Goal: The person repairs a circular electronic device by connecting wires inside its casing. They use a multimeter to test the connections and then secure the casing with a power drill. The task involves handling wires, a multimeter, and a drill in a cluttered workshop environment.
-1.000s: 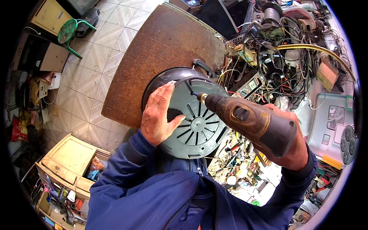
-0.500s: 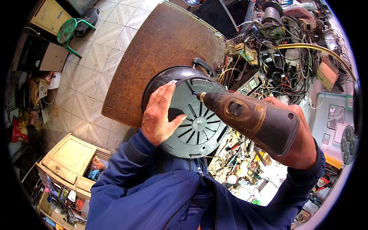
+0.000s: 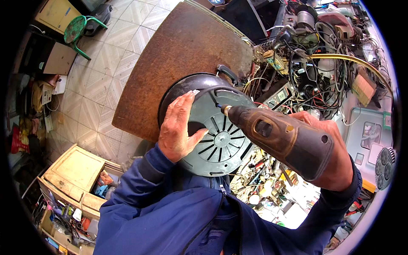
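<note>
A round dark-grey vented base (image 3: 199, 110) faces up on the underside of a dark pot-like appliance (image 3: 170, 95) with a side handle (image 3: 227, 73). My left hand (image 3: 178, 127) lies on its left part, fingers stretched toward the rim and thumb apart on the base. A worn brown-black cordless screwdriver (image 3: 280, 138) is gripped by my right hand (image 3: 335, 157); its body hides most of those fingers. The bit (image 3: 218, 105) points into a recess near the base's far edge. Whether it touches a screw there I cannot tell.
Beneath the appliance is a rusty brown board (image 3: 178, 46). Tangled cables (image 3: 314, 80) and tools crowd the right, with a grey plastic case (image 3: 367, 127) beyond my right wrist. A wooden drawer cabinet (image 3: 74, 170) stands at lower left, a green stool (image 3: 75, 29) at far left.
The view has shifted slightly. Both hands, the screwdriver and the base keep nearly the same positions relative to each other; the bit stays at the same recess.
</note>
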The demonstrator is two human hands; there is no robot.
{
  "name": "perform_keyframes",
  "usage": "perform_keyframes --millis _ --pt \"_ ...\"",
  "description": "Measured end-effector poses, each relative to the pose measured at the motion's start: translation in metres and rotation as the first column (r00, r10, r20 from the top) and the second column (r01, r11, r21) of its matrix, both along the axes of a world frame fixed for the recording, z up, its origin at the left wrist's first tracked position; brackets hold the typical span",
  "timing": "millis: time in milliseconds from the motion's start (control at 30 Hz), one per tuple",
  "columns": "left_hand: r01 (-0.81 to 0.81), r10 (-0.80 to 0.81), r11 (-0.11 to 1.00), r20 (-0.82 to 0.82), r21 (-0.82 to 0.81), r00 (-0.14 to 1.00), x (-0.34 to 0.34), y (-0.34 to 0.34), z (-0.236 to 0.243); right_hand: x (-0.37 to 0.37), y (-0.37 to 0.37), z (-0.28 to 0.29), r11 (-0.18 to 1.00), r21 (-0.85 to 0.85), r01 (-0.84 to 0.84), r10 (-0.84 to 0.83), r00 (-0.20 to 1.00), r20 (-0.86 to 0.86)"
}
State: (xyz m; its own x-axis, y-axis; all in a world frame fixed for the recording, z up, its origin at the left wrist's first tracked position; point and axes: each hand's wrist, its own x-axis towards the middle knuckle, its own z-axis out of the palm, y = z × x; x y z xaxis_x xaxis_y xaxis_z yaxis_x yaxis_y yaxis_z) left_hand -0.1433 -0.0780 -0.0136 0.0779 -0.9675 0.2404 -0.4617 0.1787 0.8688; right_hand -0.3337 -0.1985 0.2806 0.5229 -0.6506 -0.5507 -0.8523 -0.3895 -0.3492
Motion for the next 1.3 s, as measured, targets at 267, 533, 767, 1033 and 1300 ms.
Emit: perform_keyframes --millis 267,533,767,1033,1300 --pt "-0.065 0.065 0.998 0.039 0.018 0.997 0.003 0.008 -0.004 -0.028 0.006 -0.033 0.999 -0.021 -0.028 0.030 0.990 0.138" --pt "-0.029 0.029 1.000 0.004 0.010 1.000 -0.001 0.001 -0.001 -0.060 0.043 -0.045 0.972 0.030 0.232 -0.232 0.939 0.256" --pt "-0.011 0.011 1.000 0.013 0.014 1.000 0.000 0.002 -0.005 -0.041 0.025 -0.031 0.997 -0.044 0.057 -0.048 0.982 0.180" --pt "0.004 -0.004 1.000 -0.006 0.017 1.000 0.000 0.001 -0.006 -0.026 0.016 -0.025 0.997 -0.043 0.058 -0.051 0.986 0.159" --pt "-0.001 0.001 1.000 0.006 0.030 1.000 0.001 0.002 -0.005 -0.009 0.008 -0.017 0.998 -0.056 -0.012 0.017 0.994 0.103"
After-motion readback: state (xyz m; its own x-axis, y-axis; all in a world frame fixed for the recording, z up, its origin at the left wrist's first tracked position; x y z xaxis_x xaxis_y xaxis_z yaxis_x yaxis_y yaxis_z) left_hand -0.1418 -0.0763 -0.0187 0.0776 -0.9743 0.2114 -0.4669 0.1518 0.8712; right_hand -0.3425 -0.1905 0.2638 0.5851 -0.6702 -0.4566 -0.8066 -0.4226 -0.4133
